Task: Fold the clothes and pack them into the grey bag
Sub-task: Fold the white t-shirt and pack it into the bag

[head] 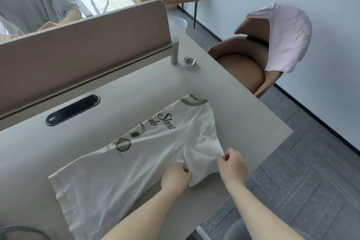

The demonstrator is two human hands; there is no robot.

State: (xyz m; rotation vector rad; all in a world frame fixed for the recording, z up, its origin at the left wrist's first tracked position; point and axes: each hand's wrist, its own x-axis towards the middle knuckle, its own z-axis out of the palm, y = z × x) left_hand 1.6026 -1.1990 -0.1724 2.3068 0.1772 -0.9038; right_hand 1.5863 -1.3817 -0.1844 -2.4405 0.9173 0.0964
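Note:
A white T-shirt (124, 161) with a green collar and a dark printed design lies flat across the table (224, 87), collar at the far right. One side is folded over the print. My left hand (176, 176) pinches the cloth at the near sleeve. My right hand (231, 163) pinches the same sleeve's edge a little further right, pulling it taut. A pink garment (286, 39) hangs over the back of a brown chair (241, 68) to the right. A grey shape (19, 233) shows at the bottom left corner; I cannot tell what it is.
A beige divider panel (81, 45) runs along the table's far side, with another person's hands behind it. A black cable slot (72, 110) and a small grey tape roll (189, 61) sit on the table. The table's right edge drops to dark floor.

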